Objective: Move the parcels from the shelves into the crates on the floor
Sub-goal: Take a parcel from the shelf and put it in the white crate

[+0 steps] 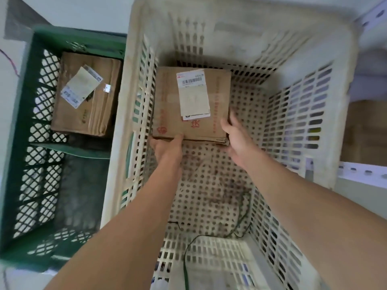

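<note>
A brown cardboard parcel (188, 124) with a white barcode label lies flat in the far left corner of the cream perforated crate (303, 114). My left hand (167, 148) grips its near left edge, thumb on top. My right hand (236, 139) holds its near right corner, fingers along the side. Both arms reach down into the crate. A second brown parcel (94, 114) with crumpled labels lies in the green lattice crate (33, 126) to the left.
A thin dark cord (236, 229) trails over the cream crate's floor. White slotted shelf rails (360, 171) run along the right, with a brown box (366, 130) on the shelf behind them. The two crates stand side by side, touching.
</note>
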Demonstrator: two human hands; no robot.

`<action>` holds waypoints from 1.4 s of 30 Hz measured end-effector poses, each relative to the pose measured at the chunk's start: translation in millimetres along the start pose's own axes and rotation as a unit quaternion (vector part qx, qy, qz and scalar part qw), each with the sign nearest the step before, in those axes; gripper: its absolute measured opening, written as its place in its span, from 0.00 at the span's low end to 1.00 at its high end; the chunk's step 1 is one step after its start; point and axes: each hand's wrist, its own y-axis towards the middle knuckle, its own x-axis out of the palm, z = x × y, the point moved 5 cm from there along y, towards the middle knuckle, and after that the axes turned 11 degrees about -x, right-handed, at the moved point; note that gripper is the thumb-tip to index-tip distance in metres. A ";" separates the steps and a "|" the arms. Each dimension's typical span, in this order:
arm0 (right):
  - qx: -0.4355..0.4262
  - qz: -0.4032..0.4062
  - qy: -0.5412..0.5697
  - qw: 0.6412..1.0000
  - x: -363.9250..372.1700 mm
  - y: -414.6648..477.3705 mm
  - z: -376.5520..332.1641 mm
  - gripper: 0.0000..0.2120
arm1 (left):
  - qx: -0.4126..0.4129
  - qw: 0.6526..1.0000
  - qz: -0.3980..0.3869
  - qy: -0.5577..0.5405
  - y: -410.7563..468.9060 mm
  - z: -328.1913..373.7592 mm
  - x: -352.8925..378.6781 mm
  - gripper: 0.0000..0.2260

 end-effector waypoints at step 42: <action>-0.247 -0.091 -0.042 0.964 14.9 -338.8 -333.8 0.26 | 0.219 0.944 -0.246 -0.011 -470.0 127.4 -108.9 0.41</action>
